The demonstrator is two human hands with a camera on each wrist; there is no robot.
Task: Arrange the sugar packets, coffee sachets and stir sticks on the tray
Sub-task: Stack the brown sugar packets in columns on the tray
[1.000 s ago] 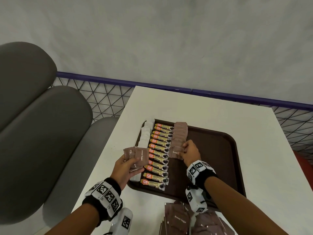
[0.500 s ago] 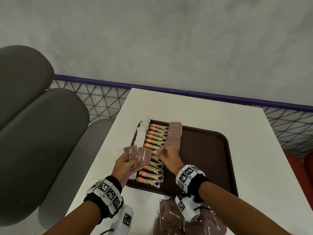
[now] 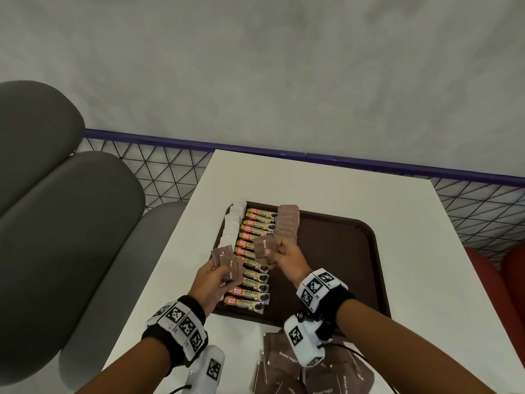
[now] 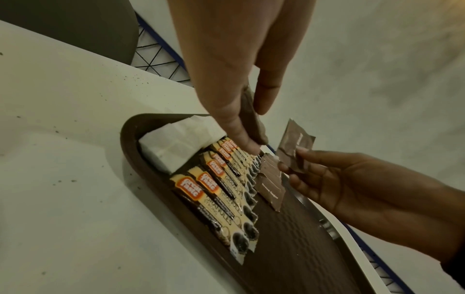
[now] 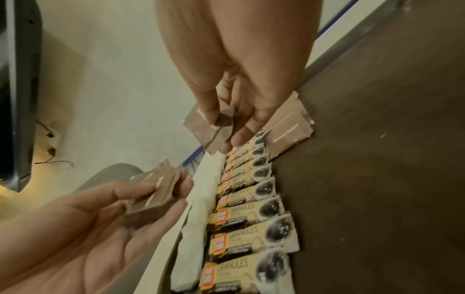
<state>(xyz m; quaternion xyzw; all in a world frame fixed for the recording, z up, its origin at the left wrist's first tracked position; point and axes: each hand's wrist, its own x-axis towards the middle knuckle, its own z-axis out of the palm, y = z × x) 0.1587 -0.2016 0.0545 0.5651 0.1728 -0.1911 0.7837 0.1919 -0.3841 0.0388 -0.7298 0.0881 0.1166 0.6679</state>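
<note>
Above the tray (image 3: 341, 268), the right hand (image 3: 287, 255) pinches one brown sugar packet (image 3: 262, 247); the left hand (image 3: 210, 280) grips a small stack of packets (image 3: 227, 261) over the tray's left edge.

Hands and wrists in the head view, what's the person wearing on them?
Both forearms are bare, no sleeves. The left hand and right hand are gloveless. Each wrist has a black band with white blocks printed with black square codes, plus a white camera unit trailing a thin dark cable.
</note>
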